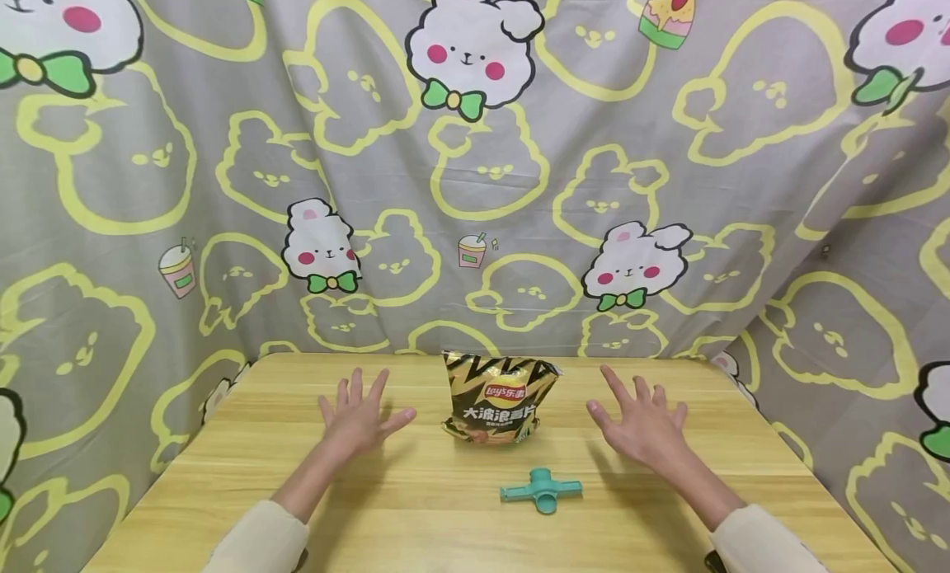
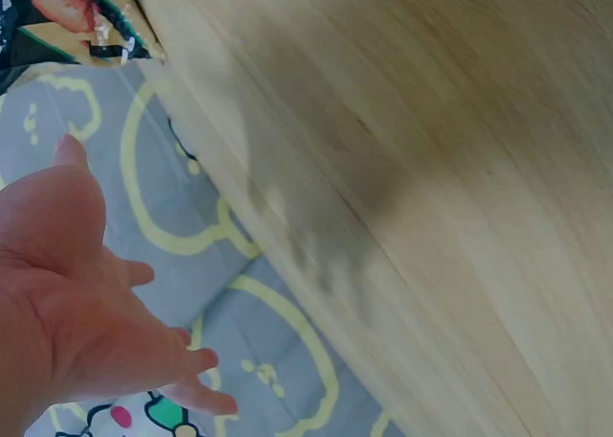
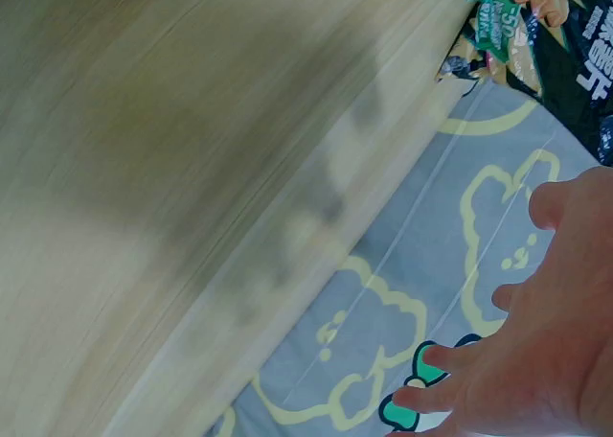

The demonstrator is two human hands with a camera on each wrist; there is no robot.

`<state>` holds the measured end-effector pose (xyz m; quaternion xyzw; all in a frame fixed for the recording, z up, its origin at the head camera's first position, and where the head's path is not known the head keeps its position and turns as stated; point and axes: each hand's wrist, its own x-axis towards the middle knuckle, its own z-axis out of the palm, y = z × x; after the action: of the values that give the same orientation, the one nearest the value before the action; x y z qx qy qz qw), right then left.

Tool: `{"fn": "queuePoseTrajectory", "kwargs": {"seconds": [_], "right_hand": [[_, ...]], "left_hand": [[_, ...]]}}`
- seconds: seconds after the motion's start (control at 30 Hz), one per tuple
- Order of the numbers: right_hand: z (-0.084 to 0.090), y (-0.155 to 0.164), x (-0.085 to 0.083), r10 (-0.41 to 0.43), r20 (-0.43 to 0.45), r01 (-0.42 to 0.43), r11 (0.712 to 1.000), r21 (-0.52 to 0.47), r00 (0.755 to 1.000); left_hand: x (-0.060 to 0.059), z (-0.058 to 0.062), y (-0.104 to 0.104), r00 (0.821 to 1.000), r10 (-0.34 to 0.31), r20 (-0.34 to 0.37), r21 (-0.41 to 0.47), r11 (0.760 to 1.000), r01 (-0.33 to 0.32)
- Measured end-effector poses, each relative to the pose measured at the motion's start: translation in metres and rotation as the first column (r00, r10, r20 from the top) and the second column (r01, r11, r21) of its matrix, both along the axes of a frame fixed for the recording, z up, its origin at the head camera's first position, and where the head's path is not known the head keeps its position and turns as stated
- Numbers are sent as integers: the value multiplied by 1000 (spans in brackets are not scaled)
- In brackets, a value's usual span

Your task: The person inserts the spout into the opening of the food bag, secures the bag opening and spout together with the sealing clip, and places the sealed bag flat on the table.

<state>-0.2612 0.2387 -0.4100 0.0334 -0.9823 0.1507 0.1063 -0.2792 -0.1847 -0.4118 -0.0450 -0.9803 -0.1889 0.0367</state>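
A: What's lying on the pale wooden table (image 1: 297, 441)?
B: The black-and-gold crisp bag (image 1: 499, 398) is standing untouched mid-table, the teal plastic sealing clip (image 1: 541, 490) lying just before it.
A: And the hands?
B: The left hand (image 1: 359, 416) and right hand (image 1: 640, 425) are hovering, fingers spread, gripping nothing yet.

The upright black-and-gold foil crisp bag (image 1: 500, 398) on the pale wooden table (image 1: 416, 507) carries the red Lay's roundel with the Chinese brand name 乐事, and below it a line of large white Chinese characters reading 大波浪薯片. A further line of small print sits beneath these characters but is too small to read. In the right wrist view, part of the same white lettering shows on the bag (image 3: 565, 44), cut off and illegible.
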Motion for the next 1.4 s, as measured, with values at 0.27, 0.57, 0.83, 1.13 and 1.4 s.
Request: {"fn": "queuePoseTrajectory", "kwargs": {"seconds": [0.27, 0.57, 0.83, 1.13, 1.4], "right_hand": [[3, -13, 4, 25, -24, -25, 999, 26, 999], [0, -30, 10, 83, -84, -83, 997, 4, 993], [-5, -42, 15, 164, -48, -168, 981, -94, 985], [-7, -49, 21, 241, 77, -221, 953, -209, 968], [-4, -56, 24, 299, 152, -243, 920, -306, 942]], "left_hand": [[3, 4, 12, 998, -48, 30, 11, 999, 48], [16, 11, 23, 991, -118, 58, 47, 992, 116], [26, 13, 34, 985, -157, 74, 30, 987, 155], [34, 8, 52, 958, -241, 155, 60, 970, 235], [40, 9, 75, 909, -395, 135, 111, 917, 382]]}}
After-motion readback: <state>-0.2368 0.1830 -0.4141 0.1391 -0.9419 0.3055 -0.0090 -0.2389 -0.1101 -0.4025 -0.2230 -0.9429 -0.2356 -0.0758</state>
